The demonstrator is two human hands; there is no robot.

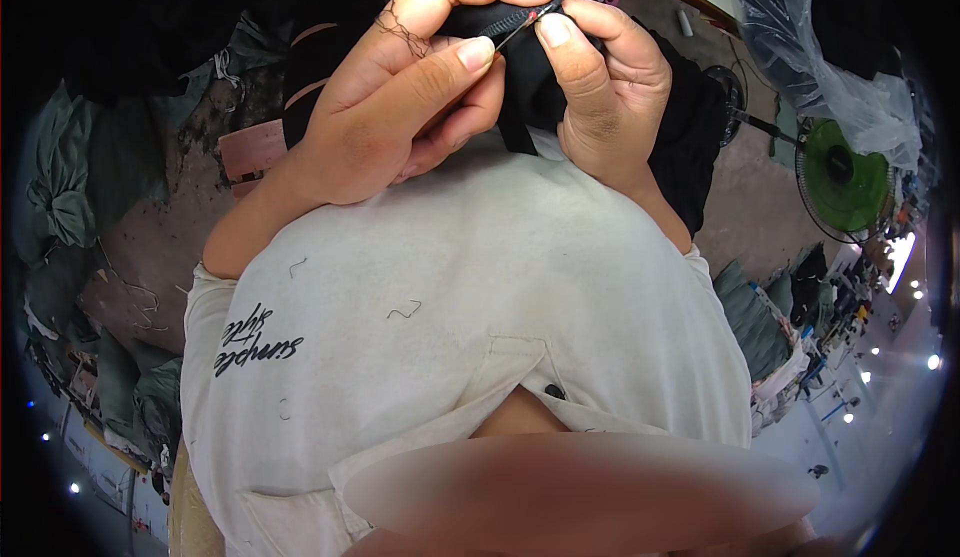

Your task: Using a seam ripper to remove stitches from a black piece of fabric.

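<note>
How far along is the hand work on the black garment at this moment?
Done: cannot tell; no finished seam shows, only loose thread caught around the left hand's index finger. In hand: the left hand and right hand pinch a folded edge of the black garment together, fingertips meeting at a small reddish spot. Left: most of the garment hangs below the hands, unhandled; how much remains cannot be judged.

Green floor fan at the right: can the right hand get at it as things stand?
Probably not. The right hand is pinching black fabric together with the left hand, close to the chest, and the green floor fan stands well off to the side on the floor.
</note>
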